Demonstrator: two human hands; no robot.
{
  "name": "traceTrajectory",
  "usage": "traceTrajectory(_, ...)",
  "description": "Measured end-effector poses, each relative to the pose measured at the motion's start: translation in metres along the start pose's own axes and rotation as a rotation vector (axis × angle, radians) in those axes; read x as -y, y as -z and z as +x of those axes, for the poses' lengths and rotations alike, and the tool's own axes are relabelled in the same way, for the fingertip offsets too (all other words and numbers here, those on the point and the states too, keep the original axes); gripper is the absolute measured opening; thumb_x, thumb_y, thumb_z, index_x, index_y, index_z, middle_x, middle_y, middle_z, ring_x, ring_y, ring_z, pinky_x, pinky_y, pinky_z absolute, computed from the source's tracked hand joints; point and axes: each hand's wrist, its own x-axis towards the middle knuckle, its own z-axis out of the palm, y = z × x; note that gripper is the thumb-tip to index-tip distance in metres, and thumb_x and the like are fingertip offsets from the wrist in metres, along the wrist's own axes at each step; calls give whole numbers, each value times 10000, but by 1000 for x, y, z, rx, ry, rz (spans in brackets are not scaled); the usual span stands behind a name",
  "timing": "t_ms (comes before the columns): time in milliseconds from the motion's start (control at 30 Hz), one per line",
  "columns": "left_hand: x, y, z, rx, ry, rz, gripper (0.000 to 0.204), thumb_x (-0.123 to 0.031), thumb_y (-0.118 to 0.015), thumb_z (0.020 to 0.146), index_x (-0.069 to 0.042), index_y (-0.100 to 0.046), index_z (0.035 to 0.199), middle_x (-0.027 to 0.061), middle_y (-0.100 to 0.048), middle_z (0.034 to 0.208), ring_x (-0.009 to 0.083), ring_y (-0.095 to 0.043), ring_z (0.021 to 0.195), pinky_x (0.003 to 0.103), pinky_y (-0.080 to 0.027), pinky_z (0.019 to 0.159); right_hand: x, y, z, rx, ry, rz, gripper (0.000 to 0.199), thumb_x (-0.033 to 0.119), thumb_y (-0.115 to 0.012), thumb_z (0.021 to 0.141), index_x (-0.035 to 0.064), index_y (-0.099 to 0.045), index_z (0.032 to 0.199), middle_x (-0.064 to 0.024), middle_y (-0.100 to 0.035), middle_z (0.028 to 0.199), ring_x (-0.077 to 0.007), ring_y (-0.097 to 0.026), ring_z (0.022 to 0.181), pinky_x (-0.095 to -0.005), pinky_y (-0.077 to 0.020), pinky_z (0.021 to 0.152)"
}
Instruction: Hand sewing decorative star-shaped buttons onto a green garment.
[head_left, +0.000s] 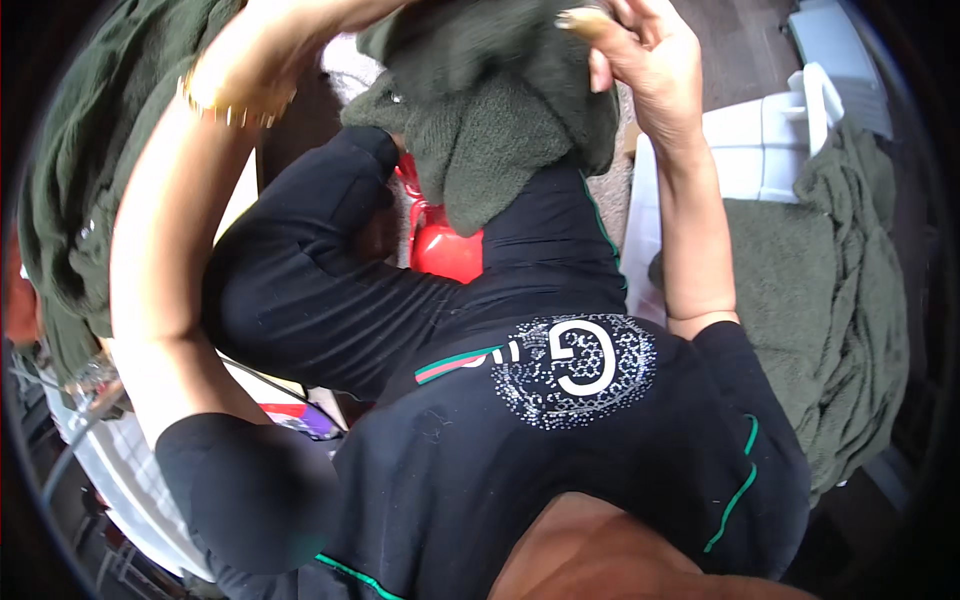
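Evidently a dark green fleecy cloth (500, 145) is raised in front of the seated person, its upper part blurred and cut by the top edge, its lower corner hanging over the black trousers (310, 255). The left hand (330, 14) reaches the cloth's upper left side, but it is partly out of view, so I cannot tell whether it grips. The right hand (650, 55) is at the upper right edge, fingers bent and thumb pointing toward the fabric; whether it pinches any is unclear. A gold bracelet (235, 108) circles the left wrist. Between the legs shows a glossy red object (447, 248). Similar green fabric is heaped at left (75, 170), and more green fabric lies at right (840, 340), beside and partly over a white plastic bin (745, 145).
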Motion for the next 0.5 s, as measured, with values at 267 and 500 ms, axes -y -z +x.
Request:
traceTrajectory(267,-1,34,14,189,250,357,353,-307,-736,847,10,-687,995,81,-685,844,144,-610,695,291,-502,624,0,71,42,-132,-3,-21,275,173,-646,947,-28,-641,1135,-69,-700,935,7,-443,480,-136,-270,391)
traceTrajectory(500,93,30,-21,-70,33,136,414,-267,-685,859,8,-628,1164,168,-666,997,257,-600,966,365,-463,876,97,49,41,133,166,455,160,162,-634,939,42,-681,1034,-115,-709,1040,-75,-462,410,-229,-533,610)
